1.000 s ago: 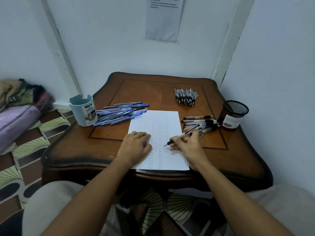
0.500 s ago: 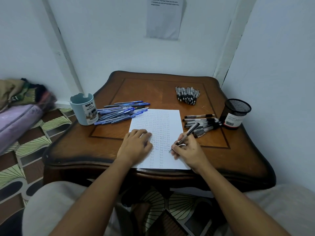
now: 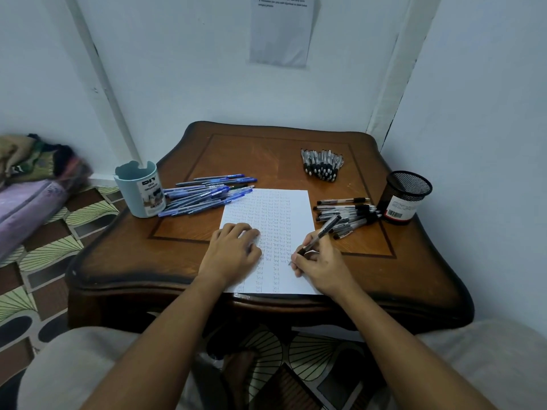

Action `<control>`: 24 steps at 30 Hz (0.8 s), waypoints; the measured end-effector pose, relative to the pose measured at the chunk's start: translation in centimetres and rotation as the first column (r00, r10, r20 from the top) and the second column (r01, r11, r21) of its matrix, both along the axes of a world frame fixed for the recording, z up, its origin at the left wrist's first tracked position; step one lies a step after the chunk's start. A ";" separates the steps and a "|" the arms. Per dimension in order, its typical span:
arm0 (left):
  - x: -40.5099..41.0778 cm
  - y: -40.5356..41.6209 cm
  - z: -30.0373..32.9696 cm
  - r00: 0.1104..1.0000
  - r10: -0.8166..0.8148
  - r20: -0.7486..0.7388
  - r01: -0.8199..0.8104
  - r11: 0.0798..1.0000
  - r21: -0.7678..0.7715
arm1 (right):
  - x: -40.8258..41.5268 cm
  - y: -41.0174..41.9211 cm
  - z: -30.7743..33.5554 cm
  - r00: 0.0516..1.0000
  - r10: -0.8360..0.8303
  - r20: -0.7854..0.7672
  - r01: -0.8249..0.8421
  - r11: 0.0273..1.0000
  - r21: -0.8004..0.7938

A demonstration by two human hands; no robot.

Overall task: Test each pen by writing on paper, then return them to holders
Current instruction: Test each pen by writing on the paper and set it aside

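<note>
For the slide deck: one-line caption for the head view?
Right hand writes with a black pen on the paper; left hand steadies it.

I see brown table (image 3: 414, 270), darker inlay line. White paper (image 3: 296, 202), rows of faint writing. Blue pens (image 3: 204, 196) beside pale blue holder (image 3: 139, 193) with black lettering. Black-and-silver pens (image 3: 322, 162) at back; black-and-clear pile (image 3: 346, 216) by black mesh cup (image 3: 404, 196), white-red label. Floor (image 3: 53, 241): green, brown, black fan pattern.
</note>
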State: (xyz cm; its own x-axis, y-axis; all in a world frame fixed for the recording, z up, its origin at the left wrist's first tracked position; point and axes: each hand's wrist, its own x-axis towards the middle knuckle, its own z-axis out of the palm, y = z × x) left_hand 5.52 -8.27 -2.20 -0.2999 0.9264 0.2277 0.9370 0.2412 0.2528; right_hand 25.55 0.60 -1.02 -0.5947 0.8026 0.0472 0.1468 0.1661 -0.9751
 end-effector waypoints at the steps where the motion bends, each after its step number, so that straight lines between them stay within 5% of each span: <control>1: 0.0 0.0 0.0 1.000 0.000 0.001 0.000 1.000 0.002 | 0.0 0.1 0.0 1.000 0.005 -0.004 -0.005 1.000 -0.005; 24: -0.1 0.1 0.0 1.000 0.002 0.014 -0.002 1.000 0.000 | 0.1 0.2 -0.1 0.998 -0.005 -0.059 0.001 0.997 -0.072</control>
